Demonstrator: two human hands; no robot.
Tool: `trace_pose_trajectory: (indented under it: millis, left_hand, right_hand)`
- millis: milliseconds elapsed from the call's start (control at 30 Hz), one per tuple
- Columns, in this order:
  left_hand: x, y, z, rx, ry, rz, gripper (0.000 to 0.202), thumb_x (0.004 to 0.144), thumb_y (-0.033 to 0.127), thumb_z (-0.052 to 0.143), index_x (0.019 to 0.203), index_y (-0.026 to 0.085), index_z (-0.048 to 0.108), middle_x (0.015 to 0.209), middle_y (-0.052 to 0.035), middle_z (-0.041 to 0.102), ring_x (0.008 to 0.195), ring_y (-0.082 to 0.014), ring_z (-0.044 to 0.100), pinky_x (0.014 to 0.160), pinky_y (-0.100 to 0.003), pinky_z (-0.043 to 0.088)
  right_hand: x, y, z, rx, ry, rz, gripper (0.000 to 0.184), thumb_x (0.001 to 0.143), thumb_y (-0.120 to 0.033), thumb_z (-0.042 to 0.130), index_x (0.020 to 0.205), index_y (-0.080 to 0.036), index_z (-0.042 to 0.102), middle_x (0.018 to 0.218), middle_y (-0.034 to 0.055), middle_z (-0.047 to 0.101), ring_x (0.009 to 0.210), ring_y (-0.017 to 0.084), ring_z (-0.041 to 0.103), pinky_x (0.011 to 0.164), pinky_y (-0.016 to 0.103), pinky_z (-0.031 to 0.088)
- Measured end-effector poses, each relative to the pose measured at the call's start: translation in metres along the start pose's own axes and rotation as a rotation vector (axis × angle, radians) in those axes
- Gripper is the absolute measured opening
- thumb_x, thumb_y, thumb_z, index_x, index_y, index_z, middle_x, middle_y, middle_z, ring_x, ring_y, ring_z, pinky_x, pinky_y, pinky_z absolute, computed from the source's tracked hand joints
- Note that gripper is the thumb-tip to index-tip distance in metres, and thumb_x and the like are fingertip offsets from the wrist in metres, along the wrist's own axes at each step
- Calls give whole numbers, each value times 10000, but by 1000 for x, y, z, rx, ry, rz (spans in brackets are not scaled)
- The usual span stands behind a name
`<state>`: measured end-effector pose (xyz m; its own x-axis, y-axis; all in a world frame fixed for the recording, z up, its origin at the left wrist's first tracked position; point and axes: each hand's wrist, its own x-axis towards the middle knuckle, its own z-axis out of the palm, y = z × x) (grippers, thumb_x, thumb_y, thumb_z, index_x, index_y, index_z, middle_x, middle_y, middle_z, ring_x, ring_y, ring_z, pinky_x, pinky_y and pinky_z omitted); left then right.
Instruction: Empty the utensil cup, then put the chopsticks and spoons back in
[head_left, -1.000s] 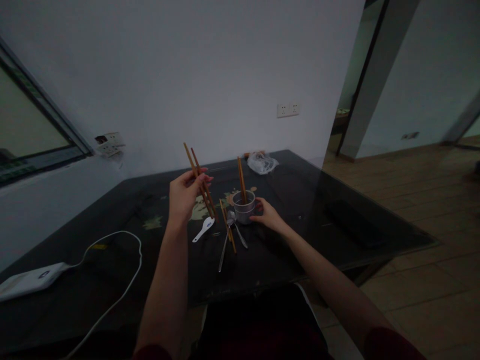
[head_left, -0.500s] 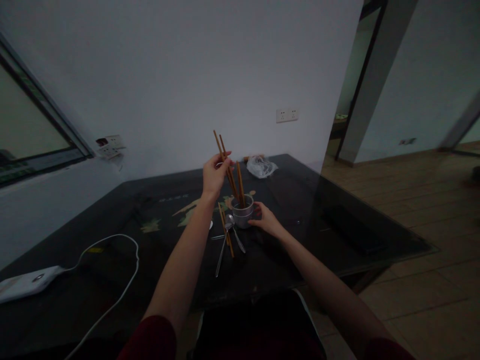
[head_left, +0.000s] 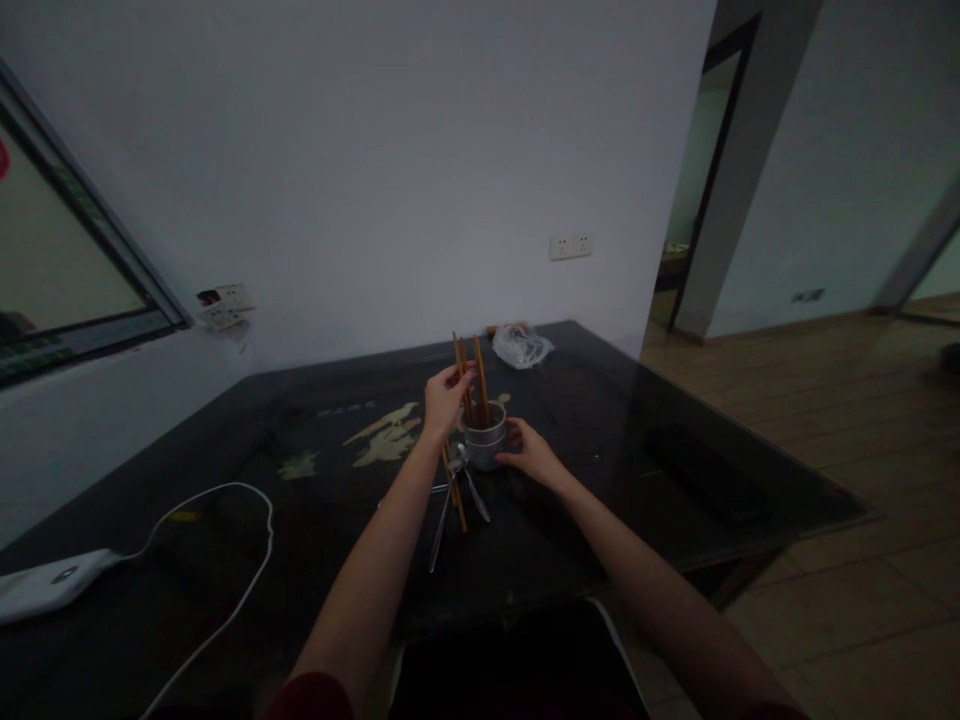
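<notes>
1. Head view, left hand (head_left: 445, 396): it was raised over the middle of the table (head_left: 570, 500), thumb and fingertips pinched shut on a pair of chopsticks (head_left: 458, 352). The other fingers were curled in, not spread.
2. The chopsticks stood near upright and leaned slightly left at the top. Their lower ends were inside the cup (head_left: 486, 446), and their tops stuck out above the fingers.
3. One more chopstick (head_left: 481, 375) stood in the cup, just right of the held pair and not touched by the hand.
4. Right hand (head_left: 529, 456): thumb and fingers were half closed around the cup's right wall, touching it, with the wrist low on the table.
5. The cup sat upright on the table's middle, nearer the far edge than the near edge, between the two hands.
6. Just in front of the cup, toward the near edge, lay two metal spoons (head_left: 442, 508) and a loose chopstick (head_left: 454, 490). They were bunched together and crossing; the bowl ends touched or nearly touched the cup's base, too dim to tell which.
7. A plastic bag (head_left: 522, 346) lay at the far edge by the wall, well apart from the cup.
8. A white cable (head_left: 247, 560) looped over the left part of the table to a white device (head_left: 45, 586) near the left edge.
9. A dark flat object (head_left: 705, 470) lay near the right edge.
10. Open room: there was bare tabletop right of the cup up to the dark object, and left of the cup up to the cable. The strip in front of the cup was crowded by the spoons.
</notes>
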<state>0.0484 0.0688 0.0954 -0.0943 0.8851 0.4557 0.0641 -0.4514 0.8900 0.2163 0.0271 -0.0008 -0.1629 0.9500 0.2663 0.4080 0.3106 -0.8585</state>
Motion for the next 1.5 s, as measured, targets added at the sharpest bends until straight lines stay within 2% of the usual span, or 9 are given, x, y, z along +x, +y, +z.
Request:
trace_pose_trajectory:
  millis: [200, 333, 633, 833, 1033, 1167, 1300, 1400, 1500]
  left_hand:
    - [-5, -8, 0, 77, 41, 31, 361, 759, 341, 619, 1049, 135, 676, 972, -88, 712, 873, -203, 664, 772, -325, 534]
    - [-9, -10, -2, 228, 16, 56, 301, 773, 326, 610, 1003, 148, 688, 951, -85, 722, 885, -208, 668, 826, -341, 510]
    - [-11, -14, -2, 378, -29, 37, 202, 788, 286, 576, 868, 142, 694, 855, -81, 726, 807, -196, 673, 746, -303, 513]
    - [-10, -8, 2, 438, -118, 48, 185, 780, 259, 595, 881, 142, 696, 895, -94, 724, 820, -204, 671, 768, -325, 512]
    - [-14, -11, 7, 459, -123, 56, 257, 757, 298, 648, 973, 160, 655, 963, -94, 704, 865, -194, 659, 816, -334, 506]
    - [-18, -3, 10, 562, -50, 147, 337, 746, 315, 663, 1042, 169, 592, 1006, -77, 661, 906, -182, 622, 830, -324, 482]
    - [-26, 15, 12, 655, 9, 270, 221, 784, 275, 614, 981, 180, 579, 977, -59, 615, 930, -172, 582, 844, -304, 452]
    - [-34, 26, 17, 711, -70, 329, 233, 776, 323, 638, 959, 194, 573, 953, -44, 607, 930, -177, 567, 837, -297, 432]
    - [-42, 32, 27, 856, -161, 306, 370, 711, 411, 703, 983, 210, 555, 994, -45, 604, 963, -205, 550, 836, -320, 407]
  right_hand:
    - [0, -1, 1, -7, 3, -5, 658, 602, -173, 762, 1196, -188, 480, 937, 28, 567, 802, 154, 552, 743, 314, 463]
    - [0, -2, 3, -14, 13, -23, 665, 597, -179, 770, 1196, -173, 481, 957, 44, 580, 820, 166, 554, 760, 326, 464]
    - [-1, -2, 4, -16, 21, -54, 651, 606, -170, 761, 1194, -175, 481, 1003, 62, 583, 863, 175, 559, 791, 339, 458]
    - [-1, -5, 3, -34, 21, -39, 664, 600, -180, 767, 1200, -174, 482, 996, 58, 586, 850, 175, 565, 782, 338, 461]
    - [-1, -5, 3, -38, 18, -42, 646, 606, -183, 764, 1191, -175, 489, 996, 57, 584, 861, 178, 570, 784, 335, 465]
    - [-1, -3, 4, -25, 26, -35, 649, 609, -174, 762, 1195, -175, 484, 999, 57, 586, 876, 183, 570, 793, 338, 466]
    - [-1, -3, 4, -14, 25, -43, 656, 608, -175, 764, 1199, -173, 478, 1000, 58, 588, 884, 188, 570, 805, 349, 465]
    - [0, -3, 4, -11, 21, -55, 648, 606, -173, 763, 1190, -166, 481, 1007, 64, 589, 891, 192, 568, 810, 354, 464]
    - [1, -2, 4, -12, 23, -59, 625, 610, -156, 754, 1174, -163, 486, 987, 58, 586, 875, 188, 568, 809, 351, 462]
